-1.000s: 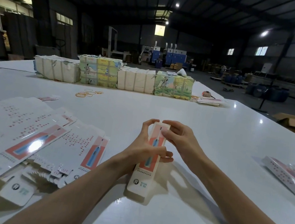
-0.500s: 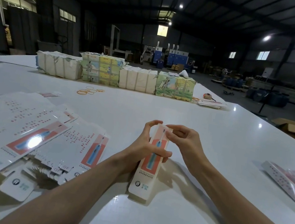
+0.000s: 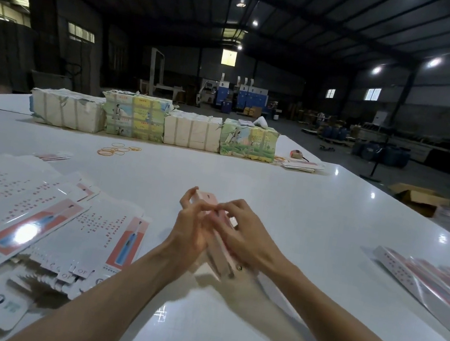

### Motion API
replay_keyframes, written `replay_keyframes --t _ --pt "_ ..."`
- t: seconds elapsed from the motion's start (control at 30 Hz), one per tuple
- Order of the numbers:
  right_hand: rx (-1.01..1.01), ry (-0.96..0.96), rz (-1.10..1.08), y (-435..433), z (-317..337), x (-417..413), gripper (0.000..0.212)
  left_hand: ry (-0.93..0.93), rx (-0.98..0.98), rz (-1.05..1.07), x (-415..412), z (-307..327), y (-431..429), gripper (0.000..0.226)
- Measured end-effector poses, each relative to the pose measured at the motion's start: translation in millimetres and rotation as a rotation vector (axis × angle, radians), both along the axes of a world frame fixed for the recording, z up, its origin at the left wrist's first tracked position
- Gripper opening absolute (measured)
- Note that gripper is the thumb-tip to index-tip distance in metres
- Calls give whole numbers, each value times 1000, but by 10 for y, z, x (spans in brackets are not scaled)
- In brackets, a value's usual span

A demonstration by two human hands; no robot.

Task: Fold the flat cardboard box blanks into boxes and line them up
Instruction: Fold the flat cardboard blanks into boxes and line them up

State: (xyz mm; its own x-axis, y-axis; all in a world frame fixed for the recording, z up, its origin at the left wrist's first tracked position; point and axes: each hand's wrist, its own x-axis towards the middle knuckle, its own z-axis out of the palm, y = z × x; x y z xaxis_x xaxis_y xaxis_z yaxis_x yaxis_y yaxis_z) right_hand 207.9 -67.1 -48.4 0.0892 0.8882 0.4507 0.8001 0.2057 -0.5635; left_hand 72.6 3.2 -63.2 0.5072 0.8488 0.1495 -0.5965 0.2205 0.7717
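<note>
We grip toothbrush box [image 3: 219, 260] above table [image 3: 285, 210], left hand [image 3: 189, 231] and right hand [image 3: 243, 240] curled round it; hard push off crease could buckle its end

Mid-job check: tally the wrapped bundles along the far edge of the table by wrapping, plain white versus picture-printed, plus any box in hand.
Plain white bundles: 2
Picture-printed bundles: 2
Box gripped by the left hand and right hand: 1
Total: 5
</note>
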Motion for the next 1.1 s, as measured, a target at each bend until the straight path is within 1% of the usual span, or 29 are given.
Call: replay_keyframes --t 0.07,0.1,0.13,0.17,0.2,0.27,0.3,0.33,0.37,0.4,0.47,0.5,0.63,0.73,0.8,0.87,0.97,1.1 --pt "-59 -120 13 -34 21 -47 57 -18 23 -50 -20 3 4 61" --pt "-62 -163 0 -60 23 -65 59 -2 62 -90 -26 -3 2 52" --pt "-50 -188 -25 -95 23 -77 57 30 98 -126 -23 -18 4 52" --pt "-28 -209 -56 -138 25 -70 51 87 127 -147 -20 -26 2 58" --pt "-5 -237 -87 -188 29 -37 44 182 174 -155 -15 -36 4 65" --pt "14 -278 -144 -318 33 103 35 412 315 -158 -11 -66 -9 73" --pt "9 -286 -183 -402 39 204 33 513 390 -161 -17 -81 -17 69" --pt "-2 -299 -235 -497 46 326 32 581 457 -161 -29 -96 -18 56" --pt "-16 -319 -298 -602 53 466 31 621 528 -166 -43 -109 -21 40" --pt "-43 -341 -367 -718 57 623 31 648 615 -177 -54 -126 -28 28" --pt "-121 -345 -483 -975 65 941 34 711 768 -203 -53 -138 -52 27" --pt "-155 -339 -531 -1093 63 1081 37 735 799 -213 -56 -138 -66 28" --pt "-256 -366 -718 -1567 0 1539 42 766 795 -216 -16 -131 -52 32" --pt "-282 -499 -811 -1879 -51 1759 47 756 788 -202 15 -122 -77 32" --pt "-307 -533 -836 -2010 -66 1828 50 761 804 -200 30 -112 -112 32" --pt "-314 -544 -845 -2067 -68 1835 50 770 815 -194 38 -103 -129 31" --pt "-253 -574 -826 -1977 -38 1734 47 763 821 -190 50 -101 -129 31" --pt "-210 -592 -654 -1402 99 1350 37 791 842 -185 48 -112 -90 32"
